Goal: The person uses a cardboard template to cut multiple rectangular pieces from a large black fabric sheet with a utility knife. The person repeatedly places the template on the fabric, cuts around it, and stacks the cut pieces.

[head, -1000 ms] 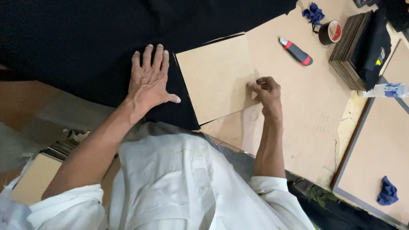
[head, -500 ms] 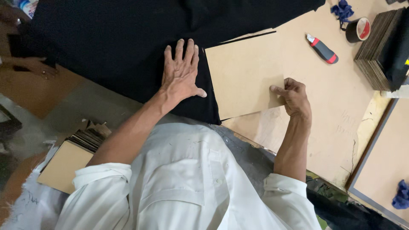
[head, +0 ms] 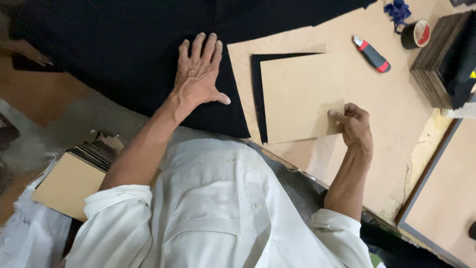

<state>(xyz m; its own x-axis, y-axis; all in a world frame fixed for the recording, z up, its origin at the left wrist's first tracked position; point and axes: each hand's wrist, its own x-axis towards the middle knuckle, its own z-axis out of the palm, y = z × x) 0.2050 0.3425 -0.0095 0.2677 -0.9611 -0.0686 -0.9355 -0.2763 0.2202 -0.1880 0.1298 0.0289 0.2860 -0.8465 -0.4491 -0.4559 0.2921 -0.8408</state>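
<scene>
My left hand (head: 199, 74) lies flat, fingers spread, on a large sheet of black fabric (head: 124, 44) that covers the upper left of the worktable. My right hand (head: 355, 125) pinches the near right corner of a square tan board (head: 301, 94). A cut square of black fabric (head: 258, 94) shows under that board along its left and top edges. A strip of bare table separates this black square from the large sheet.
A red and black utility knife (head: 372, 53) and a roll of tape (head: 415, 33) lie at the far right, next to a stack of boards (head: 439, 64). Another stack of boards (head: 69, 183) sits low at my left. The tan worktable (head: 386, 119) ends near my waist.
My right hand has pulled the tan board and the black square under it to the right, away from the large sheet. My left hand stays flat on the fabric.
</scene>
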